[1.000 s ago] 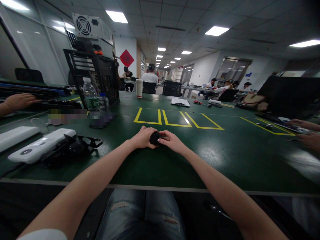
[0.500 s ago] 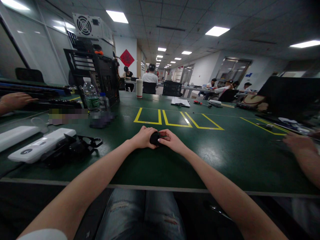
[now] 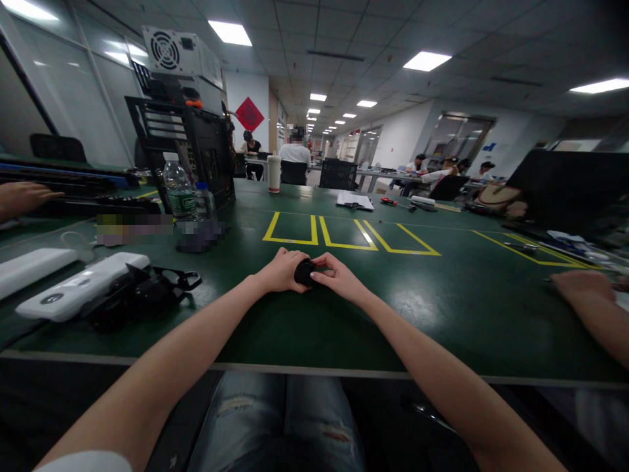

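Observation:
A small black round object (image 3: 304, 273) sits between my hands above the green table; its exact kind is too dark to make out. My left hand (image 3: 282, 271) is wrapped around its left side, with the thumb below and the fingers over the top. From the other side, my right hand (image 3: 338, 275) pinches at the object's right edge, thumb and forefinger close together. Anything small between those fingertips is hidden. Both wrists rest low over the table (image 3: 314, 334), just nearer to me than the yellow tape outlines (image 3: 344, 248).
White devices (image 3: 88, 282) and a black strapped item (image 3: 147, 288) lie on the left, below plastic bottles (image 3: 179, 187) and an open computer case (image 3: 196, 151). A cup (image 3: 274, 174), clipboard (image 3: 354, 200) and red screwdriver (image 3: 388, 201) stand farther back. Other people's hands (image 3: 584, 288) show at both sides.
My hands stay in place around the black object, which looks slightly turned. At the right, the other person's hand has shifted a little; the one at the left has drawn slightly outward.

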The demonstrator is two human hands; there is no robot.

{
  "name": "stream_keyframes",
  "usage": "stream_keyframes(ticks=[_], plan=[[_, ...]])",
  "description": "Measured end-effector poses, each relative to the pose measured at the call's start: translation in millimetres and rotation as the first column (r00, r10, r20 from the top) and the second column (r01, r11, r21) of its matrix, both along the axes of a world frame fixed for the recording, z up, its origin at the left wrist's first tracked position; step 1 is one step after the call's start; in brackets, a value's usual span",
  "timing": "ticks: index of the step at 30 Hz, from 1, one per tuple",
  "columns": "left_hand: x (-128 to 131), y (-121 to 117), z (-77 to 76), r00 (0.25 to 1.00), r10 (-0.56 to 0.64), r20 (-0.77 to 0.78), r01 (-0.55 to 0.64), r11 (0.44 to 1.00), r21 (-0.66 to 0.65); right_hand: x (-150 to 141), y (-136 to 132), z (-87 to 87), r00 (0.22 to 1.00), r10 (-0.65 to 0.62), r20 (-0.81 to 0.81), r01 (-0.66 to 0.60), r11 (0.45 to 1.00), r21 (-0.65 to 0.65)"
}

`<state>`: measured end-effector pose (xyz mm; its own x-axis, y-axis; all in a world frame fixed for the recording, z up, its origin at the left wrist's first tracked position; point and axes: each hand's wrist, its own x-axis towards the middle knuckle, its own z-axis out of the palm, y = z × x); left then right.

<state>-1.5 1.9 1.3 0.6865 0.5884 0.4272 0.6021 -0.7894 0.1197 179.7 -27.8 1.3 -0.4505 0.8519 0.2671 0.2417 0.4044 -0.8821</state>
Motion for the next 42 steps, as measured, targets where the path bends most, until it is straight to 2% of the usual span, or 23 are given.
stream_keyframes(ticks=[4, 13, 23, 30, 37, 42], plan=[[-0.2, -0.9, 1.3, 1.0, 0.005, -0.003, -0.005, 1.0, -0.017, 0.6, 2.8, -2.4, 0.999, -0.04, 0.013, 0.041, 0.998, -0.04], [0.3, -2.2, 2.1, 1.0, 0.021, -0.003, -0.021, 0.999, -0.032, 0.1, -2.3, 1.4, 0.998, 0.049, -0.04, -0.05, 0.999, -0.021], [0.3, -1.2, 1.3, 1.0, 0.012, -0.006, -0.012, 1.0, -0.023, 1.2, 2.9, -3.1, 1.0, -0.027, 0.011, 0.027, 0.998, -0.052], [0.3, -0.4, 0.6, 1.0, 0.014, -0.004, -0.014, 1.0, -0.023, 0.9, -1.4, 1.4, 0.999, 0.041, -0.021, -0.041, 0.999, -0.033], [0.8, -0.7, 0.9, 1.0, 0.019, 0.002, -0.019, 0.999, -0.036, -0.2, 1.4, -0.9, 0.998, 0.012, -0.061, -0.014, 1.0, -0.022], [0.4, -0.1, 0.5, 1.0, 0.006, 0.002, -0.006, 1.0, -0.023, 0.4, 2.5, -1.6, 1.0, -0.023, -0.018, 0.021, 0.998, -0.067]])
